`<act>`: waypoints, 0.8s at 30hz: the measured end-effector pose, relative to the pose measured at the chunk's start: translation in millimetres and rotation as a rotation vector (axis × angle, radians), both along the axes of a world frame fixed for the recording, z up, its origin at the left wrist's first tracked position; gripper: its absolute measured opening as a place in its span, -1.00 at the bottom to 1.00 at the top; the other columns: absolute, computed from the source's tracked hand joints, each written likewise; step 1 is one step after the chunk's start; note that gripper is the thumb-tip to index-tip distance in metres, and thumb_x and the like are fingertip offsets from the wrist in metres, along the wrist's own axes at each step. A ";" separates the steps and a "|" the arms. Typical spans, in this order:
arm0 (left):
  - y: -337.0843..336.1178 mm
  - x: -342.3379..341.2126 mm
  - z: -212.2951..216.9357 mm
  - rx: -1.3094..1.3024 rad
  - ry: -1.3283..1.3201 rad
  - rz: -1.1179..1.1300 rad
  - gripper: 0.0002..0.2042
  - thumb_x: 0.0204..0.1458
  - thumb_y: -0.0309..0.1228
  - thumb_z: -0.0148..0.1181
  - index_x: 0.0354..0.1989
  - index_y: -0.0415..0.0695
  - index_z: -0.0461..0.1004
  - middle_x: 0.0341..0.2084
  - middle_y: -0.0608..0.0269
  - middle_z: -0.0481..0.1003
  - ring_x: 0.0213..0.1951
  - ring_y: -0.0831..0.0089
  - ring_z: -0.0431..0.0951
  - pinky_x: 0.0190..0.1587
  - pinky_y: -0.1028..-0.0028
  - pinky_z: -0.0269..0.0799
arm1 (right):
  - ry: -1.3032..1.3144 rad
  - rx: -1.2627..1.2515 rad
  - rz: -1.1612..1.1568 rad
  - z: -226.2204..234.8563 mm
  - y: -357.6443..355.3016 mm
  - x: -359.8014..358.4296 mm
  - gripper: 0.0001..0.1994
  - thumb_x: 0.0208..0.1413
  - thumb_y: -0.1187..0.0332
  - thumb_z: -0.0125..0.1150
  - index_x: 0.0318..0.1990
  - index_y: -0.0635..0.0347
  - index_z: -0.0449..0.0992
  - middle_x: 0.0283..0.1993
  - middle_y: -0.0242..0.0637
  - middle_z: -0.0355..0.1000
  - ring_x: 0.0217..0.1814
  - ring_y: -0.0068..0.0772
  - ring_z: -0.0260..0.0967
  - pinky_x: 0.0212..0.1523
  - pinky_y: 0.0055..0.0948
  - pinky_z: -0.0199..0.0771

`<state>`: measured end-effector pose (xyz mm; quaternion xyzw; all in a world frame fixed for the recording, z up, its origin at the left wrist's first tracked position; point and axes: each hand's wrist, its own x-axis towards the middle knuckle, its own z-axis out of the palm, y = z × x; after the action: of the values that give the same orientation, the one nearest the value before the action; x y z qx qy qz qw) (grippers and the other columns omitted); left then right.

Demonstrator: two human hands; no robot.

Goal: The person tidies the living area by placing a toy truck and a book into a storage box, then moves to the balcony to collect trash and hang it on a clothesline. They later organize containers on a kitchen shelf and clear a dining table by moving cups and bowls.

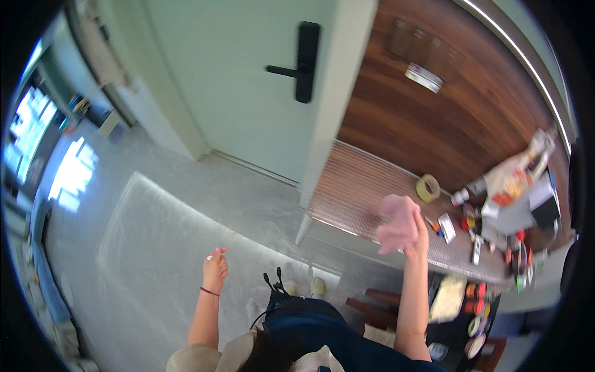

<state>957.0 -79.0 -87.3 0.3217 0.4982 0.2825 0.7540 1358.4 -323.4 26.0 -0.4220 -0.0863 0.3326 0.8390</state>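
Note:
My right hand is raised over the ribbed wooden counter and grips a pink cloth, which hangs bunched above the counter's surface. My left hand hangs loosely curled over the grey floor, holding nothing, a thin band on the wrist. A roll of tape lies just beyond the cloth on the counter.
Several small bottles, boxes and a snack bag crowd the counter's right end. A pale green door with a black handle stands ahead. A lower shelf with jars sits at the lower right. Bright windows are at the far left.

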 end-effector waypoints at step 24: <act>-59.8 130.3 146.5 0.711 -0.047 -0.224 -0.55 -0.09 -0.33 0.11 0.04 -0.06 0.25 -0.54 0.25 0.46 -0.61 0.42 0.43 -0.53 0.54 0.32 | -0.475 -0.357 0.530 -36.2 103.7 -124.4 -0.71 0.10 0.26 -0.08 -0.05 0.18 0.24 -0.13 -0.29 0.26 -0.08 -0.47 0.22 -0.11 -0.48 0.24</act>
<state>1087.3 -138.8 59.2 0.6093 0.3134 0.3611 0.6326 1234.0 -219.7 -10.1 -0.5895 -0.3249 0.4404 0.5941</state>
